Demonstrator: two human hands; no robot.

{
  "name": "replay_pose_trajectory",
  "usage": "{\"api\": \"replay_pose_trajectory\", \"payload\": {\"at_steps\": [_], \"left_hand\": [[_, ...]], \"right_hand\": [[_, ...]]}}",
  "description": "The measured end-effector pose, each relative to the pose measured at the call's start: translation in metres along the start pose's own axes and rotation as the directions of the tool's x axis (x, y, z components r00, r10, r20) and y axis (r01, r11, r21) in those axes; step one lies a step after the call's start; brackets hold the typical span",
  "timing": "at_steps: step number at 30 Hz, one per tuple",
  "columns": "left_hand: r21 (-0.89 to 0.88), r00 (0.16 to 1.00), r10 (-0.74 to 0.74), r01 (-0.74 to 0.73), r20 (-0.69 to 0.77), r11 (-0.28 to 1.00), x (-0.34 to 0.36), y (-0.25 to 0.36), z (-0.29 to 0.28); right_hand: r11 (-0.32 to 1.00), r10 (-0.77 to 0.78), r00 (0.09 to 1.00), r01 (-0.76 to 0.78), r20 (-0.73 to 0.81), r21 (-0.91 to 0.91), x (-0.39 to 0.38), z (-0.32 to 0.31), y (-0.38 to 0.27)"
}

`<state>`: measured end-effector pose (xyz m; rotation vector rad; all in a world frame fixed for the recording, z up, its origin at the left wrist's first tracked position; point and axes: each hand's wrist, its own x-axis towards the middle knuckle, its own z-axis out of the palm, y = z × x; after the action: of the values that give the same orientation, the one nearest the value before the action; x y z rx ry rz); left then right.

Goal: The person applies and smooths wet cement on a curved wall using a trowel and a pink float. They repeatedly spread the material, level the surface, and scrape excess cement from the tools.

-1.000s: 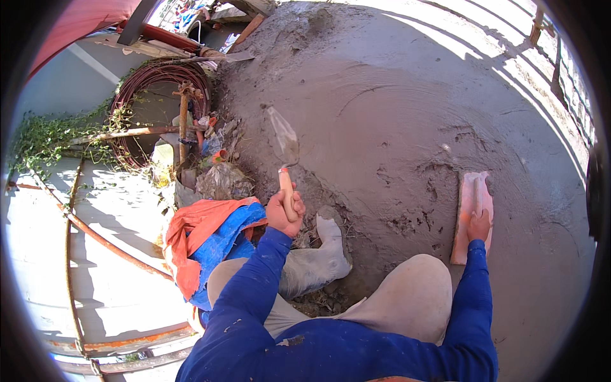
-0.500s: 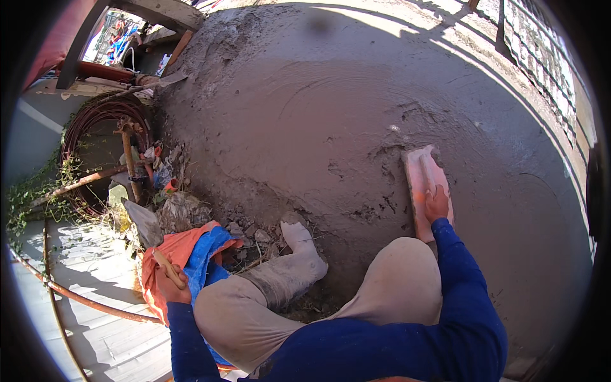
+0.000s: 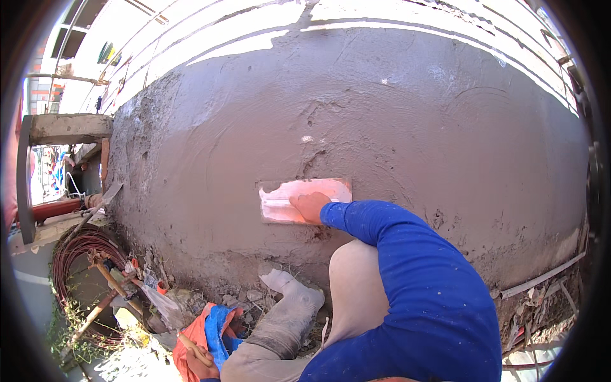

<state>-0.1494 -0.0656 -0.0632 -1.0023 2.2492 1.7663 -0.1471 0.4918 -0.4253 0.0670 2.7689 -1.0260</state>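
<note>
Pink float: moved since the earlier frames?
Yes. Though the camera swung too, the pink float now sits nearer the reddish coil, so it moved left across the grey surface.

From my remote view, the float [image 3: 283, 192] lay on the mortar [image 3: 388, 146], the coil [image 3: 62, 258] to its lower left, the trowel [image 3: 190, 346] before the tarp [image 3: 217, 326].

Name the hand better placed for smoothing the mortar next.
Likely the right hand: it grips the pink float on the mortar, while the left hand holds a trowel low by the orange cloth.
</note>
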Motion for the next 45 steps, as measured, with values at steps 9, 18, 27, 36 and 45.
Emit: {"api": "replay_pose_trajectory", "payload": {"at_steps": [9, 18, 27, 36, 45], "left_hand": [[0.186, 0.997, -0.079, 0.077, 0.002, 0.980, 0.008, 0.000, -0.011], [0.278, 0.996, -0.061, 0.041, 0.063, 0.960, 0.038, 0.002, 0.000], [0.282, 0.993, -0.073, 0.045, 0.091, 0.958, 0.058, 0.013, 0.033], [0.325, 0.970, -0.098, 0.022, 0.220, 0.945, 0.077, 0.011, 0.024], [0.276, 0.958, -0.170, 0.103, 0.229, 0.955, 0.088, -0.005, -0.035]], "right_hand": [[0.738, 0.668, 0.643, -0.639, -0.375, 0.218, 0.028, -0.103, 0.129], [0.204, 0.875, -0.038, -0.875, -0.483, 0.438, -0.219, -0.158, 0.276], [-0.058, 0.698, -0.622, -0.542, -0.354, 0.838, -0.486, -0.039, 0.341], [0.265, 0.821, -0.228, -0.661, -0.524, 0.703, -0.273, -0.121, 0.370], [0.653, 0.746, 0.586, -0.552, -0.315, 0.519, 0.112, -0.138, 0.176]]}}
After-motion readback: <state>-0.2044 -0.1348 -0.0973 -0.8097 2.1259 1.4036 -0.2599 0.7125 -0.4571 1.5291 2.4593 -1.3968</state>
